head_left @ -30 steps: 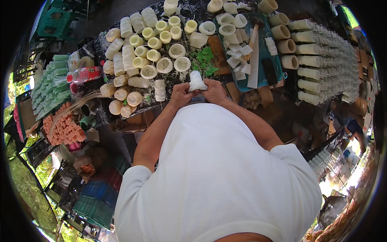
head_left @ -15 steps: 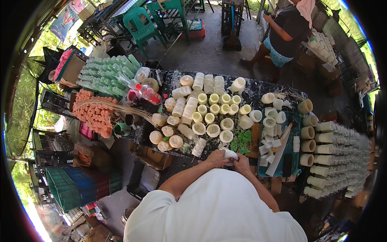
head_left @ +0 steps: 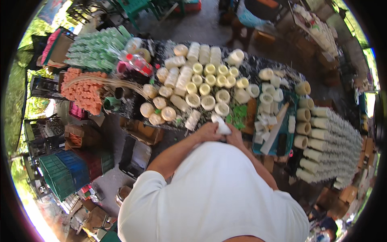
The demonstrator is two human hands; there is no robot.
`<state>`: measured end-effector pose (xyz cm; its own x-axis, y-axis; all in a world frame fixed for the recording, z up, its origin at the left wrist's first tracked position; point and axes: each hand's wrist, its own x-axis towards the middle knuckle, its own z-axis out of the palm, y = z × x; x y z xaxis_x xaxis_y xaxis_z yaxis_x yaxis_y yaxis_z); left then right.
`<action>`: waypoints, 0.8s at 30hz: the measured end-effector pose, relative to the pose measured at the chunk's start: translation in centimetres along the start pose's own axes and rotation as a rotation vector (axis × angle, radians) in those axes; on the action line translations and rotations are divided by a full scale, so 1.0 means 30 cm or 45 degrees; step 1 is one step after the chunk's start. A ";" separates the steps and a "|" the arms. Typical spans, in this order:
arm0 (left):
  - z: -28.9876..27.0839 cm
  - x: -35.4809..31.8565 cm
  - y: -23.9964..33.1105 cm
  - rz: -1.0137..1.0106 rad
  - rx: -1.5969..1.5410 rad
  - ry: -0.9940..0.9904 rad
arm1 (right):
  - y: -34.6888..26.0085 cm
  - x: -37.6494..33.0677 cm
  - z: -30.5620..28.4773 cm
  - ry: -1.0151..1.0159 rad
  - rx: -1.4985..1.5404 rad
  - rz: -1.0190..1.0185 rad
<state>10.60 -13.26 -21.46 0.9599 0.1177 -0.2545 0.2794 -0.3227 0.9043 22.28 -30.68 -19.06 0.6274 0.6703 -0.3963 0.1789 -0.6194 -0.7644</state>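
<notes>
Both my hands are at the near edge of the cluttered table, close to my white shirt. A white, roughly cylindrical piece [head_left: 221,126] sticks up between them. My left hand [head_left: 209,131] is closed on its left side, and my right hand [head_left: 234,136] grips it from the right; most fingertips are hidden. Just beyond stand several pale, open-topped cups [head_left: 207,102]. Green leaves [head_left: 238,115] lie right of the piece, and a whitish ridged cylinder [head_left: 192,120] lies on its side to the left.
On the right, a teal tray [head_left: 291,139] holds white pieces and a long flat strip, beside stacked cream cylinders [head_left: 309,154]. Orange pieces [head_left: 82,90], green tubes [head_left: 94,50] and a red-capped bottle [head_left: 139,63] occupy the left. Crates [head_left: 60,173] stand on the floor; a person [head_left: 264,10] is beyond the table.
The view has tilted, so the table appears higher and slightly left. The white piece now stands more upright between my hands. The other person appears farther left.
</notes>
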 end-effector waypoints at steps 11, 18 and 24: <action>0.000 0.029 -0.004 0.093 0.149 0.126 | -0.046 0.047 -0.081 -0.103 0.058 0.056; 0.001 0.012 -0.015 0.167 0.183 0.247 | -0.094 -0.009 -0.214 -0.329 1.156 0.415; -0.014 0.006 0.005 0.223 0.283 0.210 | 0.037 -0.008 -0.282 -0.047 1.227 0.422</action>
<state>10.80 -12.90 -21.23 0.9820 0.1869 -0.0263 0.1262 -0.5468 0.8277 28.75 -34.98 -15.52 0.5078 0.5471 -0.6654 -0.6961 -0.1944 -0.6911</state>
